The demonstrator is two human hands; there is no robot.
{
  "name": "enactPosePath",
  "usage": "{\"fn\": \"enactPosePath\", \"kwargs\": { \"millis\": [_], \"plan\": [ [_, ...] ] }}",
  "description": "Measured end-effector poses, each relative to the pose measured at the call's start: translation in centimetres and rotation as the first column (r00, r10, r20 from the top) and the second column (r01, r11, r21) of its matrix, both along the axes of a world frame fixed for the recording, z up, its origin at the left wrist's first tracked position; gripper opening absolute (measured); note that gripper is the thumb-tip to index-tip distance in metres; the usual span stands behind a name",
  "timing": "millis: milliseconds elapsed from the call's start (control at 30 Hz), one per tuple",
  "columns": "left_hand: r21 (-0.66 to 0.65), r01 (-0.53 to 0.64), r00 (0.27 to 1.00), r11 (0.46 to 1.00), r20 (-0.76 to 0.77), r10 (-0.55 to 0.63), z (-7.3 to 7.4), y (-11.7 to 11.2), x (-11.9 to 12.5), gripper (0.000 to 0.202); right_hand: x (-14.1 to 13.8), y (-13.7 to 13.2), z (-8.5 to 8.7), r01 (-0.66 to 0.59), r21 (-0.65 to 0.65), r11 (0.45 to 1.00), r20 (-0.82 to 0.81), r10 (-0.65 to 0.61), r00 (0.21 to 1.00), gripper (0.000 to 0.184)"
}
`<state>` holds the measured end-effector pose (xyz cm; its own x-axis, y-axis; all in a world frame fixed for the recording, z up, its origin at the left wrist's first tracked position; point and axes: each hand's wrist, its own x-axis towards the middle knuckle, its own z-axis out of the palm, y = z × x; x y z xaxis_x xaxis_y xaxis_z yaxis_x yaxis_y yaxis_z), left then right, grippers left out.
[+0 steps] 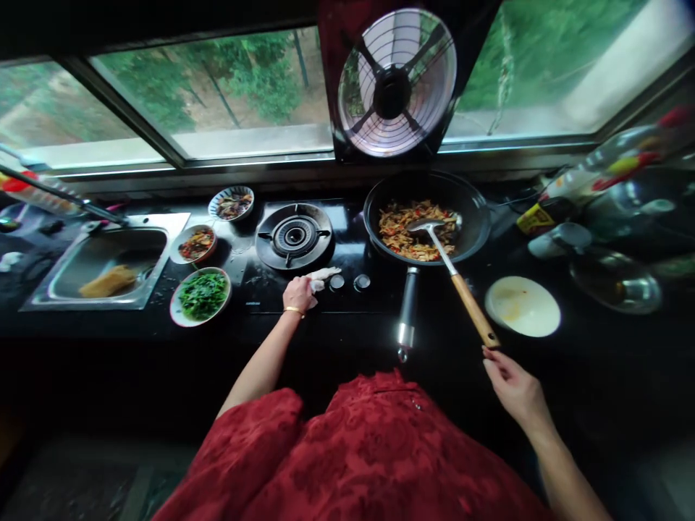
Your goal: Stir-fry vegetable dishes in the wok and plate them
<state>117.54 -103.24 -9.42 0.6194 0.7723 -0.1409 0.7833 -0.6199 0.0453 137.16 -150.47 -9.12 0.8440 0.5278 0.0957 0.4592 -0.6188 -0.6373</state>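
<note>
**Inspector:** Head view. The wok (428, 217) sits on the right burner of the hob; I take it as the landmark. Right hand (510, 387) is below and right of the wok, fingers just touching or loosely closed on the end of the spatula's (461, 282) wooden handle; I cannot tell whether it truly grips. The metal blade rests in the food.

**Clerk:** And the left hand?

**Inspector:** Left hand (300, 294) lies left of the wok, on the desk (260, 325) in front of the idle burner (294, 235), closed on a white cloth (324, 274).

**Clerk:** Progress?

**Inspector:** In my judgement, cooking is near done. The stir-fry (415, 231) looks browned, in pale strips with red pieces, spread across the wok's floor. A white plate (522, 306) stands just right of the wok's handle, bare but for a smear. Plating appears outstanding.

**Clerk:** Other dishes?

**Inspector:** Three filled dishes well left of the wok, including greens (200, 295), beside the sink (103, 268).
</note>
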Motion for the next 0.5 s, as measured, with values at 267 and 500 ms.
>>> {"fn": "enactPosePath", "kwargs": {
  "millis": [267, 500],
  "plan": [
    [-0.091, 0.020, 0.994, 0.996, -0.107, -0.030, -0.6, 0.7, -1.2, 0.045, 5.7, 4.6, 4.0, -0.306, -0.063, 0.950, 0.337, 0.309, 0.889, 0.055],
    [0.081, -0.227, 0.972, 0.970, -0.040, 0.231, 1.9, 3.3, -6.0, 0.046, 7.7, 10.6, 7.0, -0.504, -0.216, 0.837, 0.431, 0.544, 0.719, 0.030]
  ]
}}
